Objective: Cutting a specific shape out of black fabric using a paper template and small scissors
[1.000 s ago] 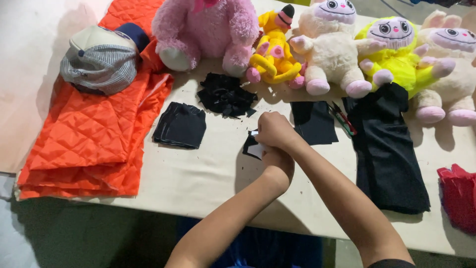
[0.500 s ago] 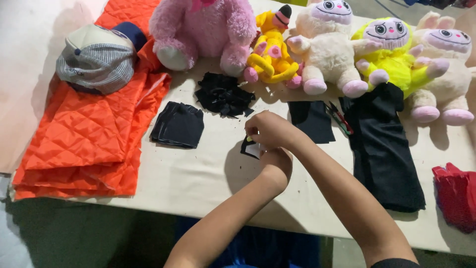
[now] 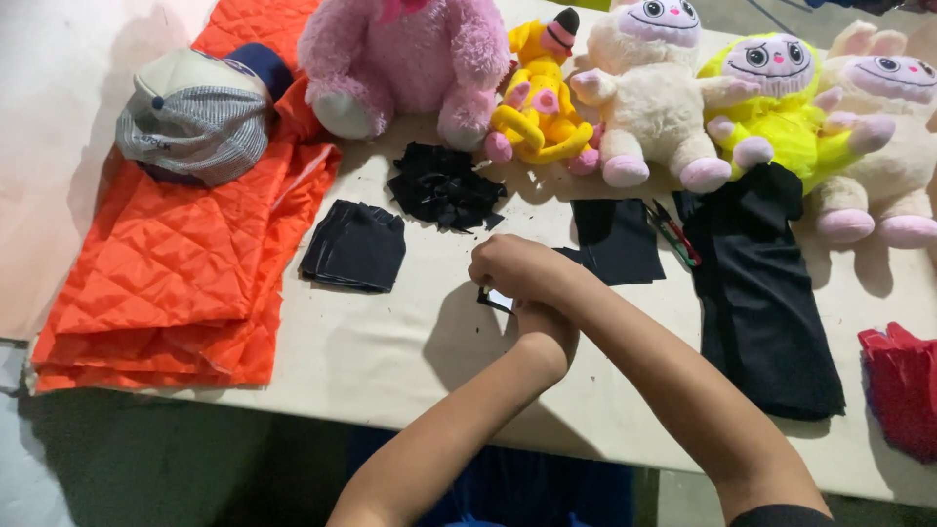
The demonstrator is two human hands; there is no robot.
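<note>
- Shifted slightly left and toward the near edge since the earlier frames: both hands, together with the small black piece.
- Right hand (image 3: 515,268) curled shut, pinching small black piece (image 3: 496,299) on desk (image 3: 390,351).
- Left hand (image 3: 545,327) tucked beneath right; grip unclear.
- Nearby: folded black stack (image 3: 354,246), black scraps (image 3: 444,185).

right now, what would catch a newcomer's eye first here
A row of plush toys along the far table edge, led by the big pink plush. The folded orange quilted fabric fills the left side. At centre, the hands, right hand over left hand, work a small black piece.
</note>
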